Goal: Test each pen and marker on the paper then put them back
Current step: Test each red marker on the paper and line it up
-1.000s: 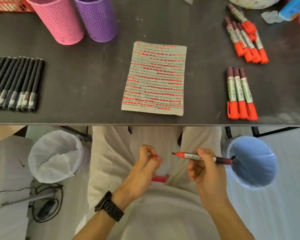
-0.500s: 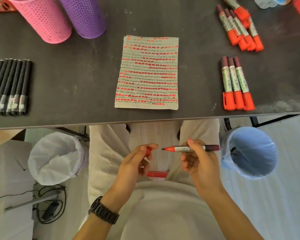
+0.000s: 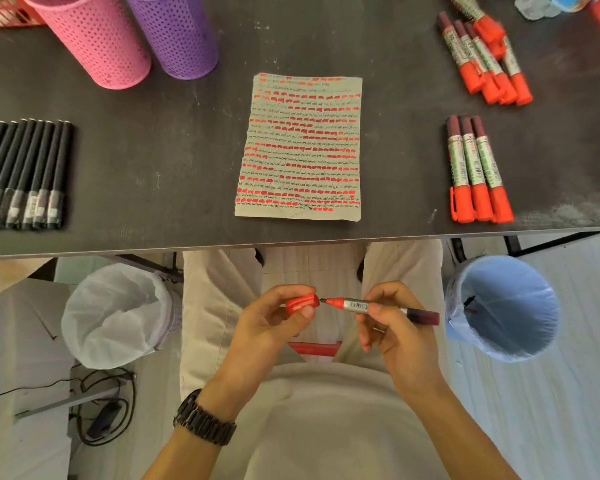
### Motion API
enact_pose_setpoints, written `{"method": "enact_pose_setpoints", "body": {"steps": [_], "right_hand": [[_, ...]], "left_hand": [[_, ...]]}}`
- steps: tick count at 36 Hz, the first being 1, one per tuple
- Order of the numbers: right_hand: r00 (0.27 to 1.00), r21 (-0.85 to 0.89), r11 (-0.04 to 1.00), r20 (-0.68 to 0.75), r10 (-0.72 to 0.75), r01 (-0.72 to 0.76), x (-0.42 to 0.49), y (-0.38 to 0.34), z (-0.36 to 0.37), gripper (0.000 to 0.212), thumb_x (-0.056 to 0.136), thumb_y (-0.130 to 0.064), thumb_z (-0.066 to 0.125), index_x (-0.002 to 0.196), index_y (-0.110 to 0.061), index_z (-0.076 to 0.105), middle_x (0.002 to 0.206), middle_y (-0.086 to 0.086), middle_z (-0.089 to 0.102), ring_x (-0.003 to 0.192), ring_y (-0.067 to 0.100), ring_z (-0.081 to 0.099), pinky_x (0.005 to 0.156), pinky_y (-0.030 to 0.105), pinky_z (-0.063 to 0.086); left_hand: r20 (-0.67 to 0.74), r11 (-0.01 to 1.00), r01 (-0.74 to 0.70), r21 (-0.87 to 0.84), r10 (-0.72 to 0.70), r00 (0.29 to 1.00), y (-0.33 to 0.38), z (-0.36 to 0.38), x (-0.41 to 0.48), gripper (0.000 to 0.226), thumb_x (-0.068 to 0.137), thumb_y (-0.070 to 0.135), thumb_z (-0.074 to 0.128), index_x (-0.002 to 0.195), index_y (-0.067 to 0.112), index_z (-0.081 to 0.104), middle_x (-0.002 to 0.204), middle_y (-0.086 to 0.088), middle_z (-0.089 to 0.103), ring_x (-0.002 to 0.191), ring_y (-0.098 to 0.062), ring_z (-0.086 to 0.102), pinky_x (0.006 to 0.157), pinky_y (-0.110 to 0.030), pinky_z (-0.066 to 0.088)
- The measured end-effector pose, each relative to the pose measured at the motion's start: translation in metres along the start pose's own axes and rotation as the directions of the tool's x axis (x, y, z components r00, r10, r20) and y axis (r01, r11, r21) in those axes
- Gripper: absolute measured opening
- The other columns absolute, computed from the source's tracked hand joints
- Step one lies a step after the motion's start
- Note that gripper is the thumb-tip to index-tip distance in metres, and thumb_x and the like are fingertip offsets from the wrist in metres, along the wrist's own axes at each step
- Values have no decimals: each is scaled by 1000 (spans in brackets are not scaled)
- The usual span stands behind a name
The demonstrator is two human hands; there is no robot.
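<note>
Head view: the left hand (image 3: 274, 327) is pinching the red cap (image 3: 301, 304); the right hand (image 3: 395, 330) is gripping the marker (image 3: 359, 304), tip pointing just beside the cap's mouth, paper (image 3: 302, 147) lying beyond both. Capping is probably calling for a straight, level push until seated.

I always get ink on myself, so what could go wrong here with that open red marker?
The marker in the right hand has its tip bare, close to the cap pinched by the left hand; a miss could ink that hand. All this is above pale trousers, which a slip might stain.
</note>
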State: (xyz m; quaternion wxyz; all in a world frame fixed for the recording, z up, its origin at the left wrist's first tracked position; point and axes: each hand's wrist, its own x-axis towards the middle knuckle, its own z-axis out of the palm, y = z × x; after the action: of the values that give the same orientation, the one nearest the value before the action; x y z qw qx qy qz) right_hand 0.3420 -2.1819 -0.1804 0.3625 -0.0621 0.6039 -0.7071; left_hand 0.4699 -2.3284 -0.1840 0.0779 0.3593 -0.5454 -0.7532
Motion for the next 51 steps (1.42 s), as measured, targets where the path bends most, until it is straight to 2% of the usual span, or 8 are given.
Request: {"method": "enact_pose_setpoints", "body": {"steps": [7, 16, 23, 26, 37, 43, 47, 51], "right_hand": [[999, -23, 1000, 44, -11, 12, 0, -2, 1, 12, 73, -26, 67, 80, -16, 67, 68, 14, 63, 52, 25, 57, 47, 28, 47], [988, -279, 960, 151, 18, 26, -3, -11, 0, 19, 81, -16, 80, 99, -21, 78, 70, 4, 69, 55, 16, 61, 54, 25, 52], [988, -190, 982, 151, 42, -13, -4, -19, -2, 24, 82, -39, 70, 100, -24, 71, 91, 14, 74, 51, 27, 65, 49, 31, 54], [987, -244, 969, 162, 16, 24, -5, -19, -4, 10, 88, -27, 68, 96, -22, 72, 90, 13, 75, 54, 26, 65, 50, 29, 53], [979, -465, 881, 202, 9, 88, -8, -18, -5, 17, 91, -12, 72, 96, -27, 65, 81, 2, 69, 58, 20, 67, 55, 27, 55], [965, -605, 787, 258, 50, 121, -6, -18, -3, 23, 92, -24, 72, 109, -38, 66, 89, -6, 72, 61, 13, 63, 57, 19, 51], [942, -699, 691, 326, 79, 184, -7, -21, 0, 11, 93, -45, 64, 98, -37, 71, 67, -10, 65, 56, 7, 57, 55, 12, 40], [954, -576, 812, 286, 91, 95, -11, -22, 8, 20, 90, -46, 63, 91, -30, 74, 58, -10, 53, 51, 2, 45, 53, 11, 35]], "left_hand": [[38, 1000, 2, -3, -2, 999, 6, 3, 0, 24, 80, 24, 76, 105, 27, 77, 101, 0, 75, 91, -9, 67, 80, -20, 52], [61, 999, 5, 42, -8, 998, 14, -6, -1, 27, 77, 21, 75, 104, 15, 77, 98, -2, 75, 94, -14, 69, 85, -21, 53], [43, 998, -22, 56, 19, 999, 20, -13, -1, 29, 75, 18, 77, 103, 11, 76, 96, -2, 75, 91, -14, 69, 85, -22, 55], [31, 998, -37, 42, 36, 999, 22, -13, -1, 30, 74, 16, 77, 104, 8, 75, 96, -4, 77, 91, -14, 70, 85, -22, 55], [59, 992, -83, 96, 77, 995, 24, -14, -2, 23, 75, 17, 78, 98, 20, 79, 95, -5, 77, 90, -18, 72, 82, -22, 57], [87, 972, -129, 194, 114, 990, 28, -21, -5, 22, 78, 23, 78, 100, 29, 79, 102, -3, 75, 94, -20, 71, 88, -33, 59], [99, 959, -143, 243, 122, 988, 34, -25, -9, 22, 80, 21, 78, 100, 31, 78, 100, -1, 74, 91, -18, 70, 89, -43, 57], [99, 946, -199, 258, 179, 979, 47, -26, -15, 28, 86, 27, 79, 113, 31, 72, 105, 0, 75, 102, -23, 69, 95, -50, 53]]}}
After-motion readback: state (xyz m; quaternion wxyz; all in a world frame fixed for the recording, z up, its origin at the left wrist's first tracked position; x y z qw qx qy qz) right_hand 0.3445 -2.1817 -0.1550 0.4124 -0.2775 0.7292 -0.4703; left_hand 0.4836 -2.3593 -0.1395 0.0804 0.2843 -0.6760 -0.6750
